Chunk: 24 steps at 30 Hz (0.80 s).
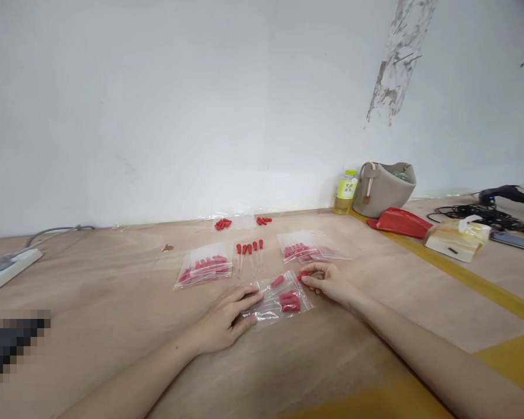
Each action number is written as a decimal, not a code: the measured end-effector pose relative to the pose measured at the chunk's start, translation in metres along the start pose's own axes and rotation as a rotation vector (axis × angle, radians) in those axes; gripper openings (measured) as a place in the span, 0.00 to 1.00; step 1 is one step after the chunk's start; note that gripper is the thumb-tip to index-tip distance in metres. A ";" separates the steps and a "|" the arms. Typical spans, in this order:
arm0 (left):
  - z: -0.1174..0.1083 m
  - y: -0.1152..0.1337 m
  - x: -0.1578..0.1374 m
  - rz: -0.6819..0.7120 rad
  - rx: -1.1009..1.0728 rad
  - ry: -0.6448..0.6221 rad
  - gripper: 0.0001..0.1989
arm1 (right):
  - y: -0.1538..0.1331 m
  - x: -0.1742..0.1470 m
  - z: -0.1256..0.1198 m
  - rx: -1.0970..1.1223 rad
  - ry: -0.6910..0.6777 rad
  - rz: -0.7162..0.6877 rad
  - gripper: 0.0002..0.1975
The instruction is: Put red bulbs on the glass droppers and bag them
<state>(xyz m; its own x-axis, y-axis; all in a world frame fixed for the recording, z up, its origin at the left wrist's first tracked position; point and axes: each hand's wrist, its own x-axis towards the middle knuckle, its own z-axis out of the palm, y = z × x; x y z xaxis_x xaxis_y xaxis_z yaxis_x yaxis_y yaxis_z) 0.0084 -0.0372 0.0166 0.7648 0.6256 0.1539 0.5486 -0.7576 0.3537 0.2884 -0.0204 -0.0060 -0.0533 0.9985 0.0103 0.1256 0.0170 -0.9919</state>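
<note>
A clear zip bag (pixel 268 316) lies in front of me with several red-bulbed droppers (pixel 289 301) inside. My left hand (pixel 227 317) rests at the bag's left end, fingers spread and thumb apart, the fingertips touching the plastic. At the bag's upper right corner, my right hand (pixel 325 281) pinches a red-bulbed dropper (pixel 303 275) by its bulb; the rest of that dropper is hard to make out. Beyond the bag, several loose droppers (pixel 250 249) lie side by side, bulbs pointing away. Filled bags sit to their left (pixel 205 267) and right (pixel 308 247).
Flat bags with red bulbs (pixel 223 224) lie near the wall. At the back right stand a yellow-capped bottle (pixel 345 192) and a grey bag (pixel 384 192), with a red pouch (pixel 399 223), a tissue pack (pixel 456 238) and black cables (pixel 467 212) nearby. A power strip (pixel 11 270) lies left.
</note>
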 end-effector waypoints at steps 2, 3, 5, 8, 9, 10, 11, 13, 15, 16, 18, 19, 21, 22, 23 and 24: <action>0.000 0.001 0.000 0.005 0.000 0.001 0.22 | 0.002 0.002 0.001 -0.112 0.002 -0.046 0.12; 0.000 0.001 0.000 0.006 -0.001 0.002 0.22 | 0.003 0.004 0.002 -0.145 -0.002 -0.070 0.12; 0.000 0.001 0.001 0.002 -0.002 0.005 0.22 | 0.006 0.007 0.005 -0.172 -0.028 -0.115 0.12; 0.000 0.000 0.001 -0.013 -0.011 0.012 0.23 | 0.009 0.010 0.010 -0.174 -0.060 -0.167 0.11; 0.000 -0.001 0.000 -0.016 -0.016 0.013 0.23 | 0.008 0.009 0.012 -0.171 -0.060 -0.179 0.11; 0.000 -0.001 0.000 -0.018 -0.019 0.013 0.23 | 0.008 0.008 0.013 -0.169 -0.060 -0.188 0.12; 0.001 -0.002 0.000 -0.020 -0.021 0.013 0.23 | 0.006 0.006 0.014 -0.161 -0.061 -0.193 0.13; 0.001 -0.002 -0.001 -0.026 -0.023 0.012 0.23 | 0.003 0.003 0.015 -0.129 -0.090 -0.183 0.15; 0.002 -0.003 -0.001 -0.028 -0.025 0.012 0.23 | -0.002 0.000 0.014 -0.107 -0.149 -0.128 0.17; 0.002 -0.003 -0.001 -0.026 -0.026 0.012 0.23 | -0.004 -0.001 0.013 -0.105 -0.145 -0.092 0.17; 0.002 -0.003 0.000 -0.011 -0.032 0.020 0.22 | -0.007 -0.001 0.012 -0.110 -0.052 -0.017 0.18; 0.001 -0.003 0.000 0.000 -0.037 0.021 0.22 | -0.008 -0.001 0.011 -0.110 0.003 0.020 0.19; 0.001 -0.003 0.001 0.025 -0.048 0.016 0.22 | -0.011 0.000 0.011 -0.100 0.031 0.092 0.20; 0.000 -0.002 0.001 0.035 -0.052 0.008 0.22 | -0.012 -0.001 0.012 -0.097 -0.014 0.125 0.20; 0.000 -0.002 0.002 0.041 -0.055 0.000 0.22 | -0.013 -0.001 0.013 -0.096 -0.082 0.151 0.20; -0.001 -0.001 0.002 0.044 -0.058 -0.007 0.22 | -0.014 -0.002 0.013 -0.099 -0.155 0.170 0.19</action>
<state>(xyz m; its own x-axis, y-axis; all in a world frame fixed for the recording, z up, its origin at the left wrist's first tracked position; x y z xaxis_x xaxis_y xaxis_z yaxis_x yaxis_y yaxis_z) 0.0089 -0.0353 0.0172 0.7901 0.5905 0.1646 0.4938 -0.7722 0.3998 0.2734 -0.0230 0.0060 -0.1732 0.9678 -0.1826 0.2419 -0.1379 -0.9604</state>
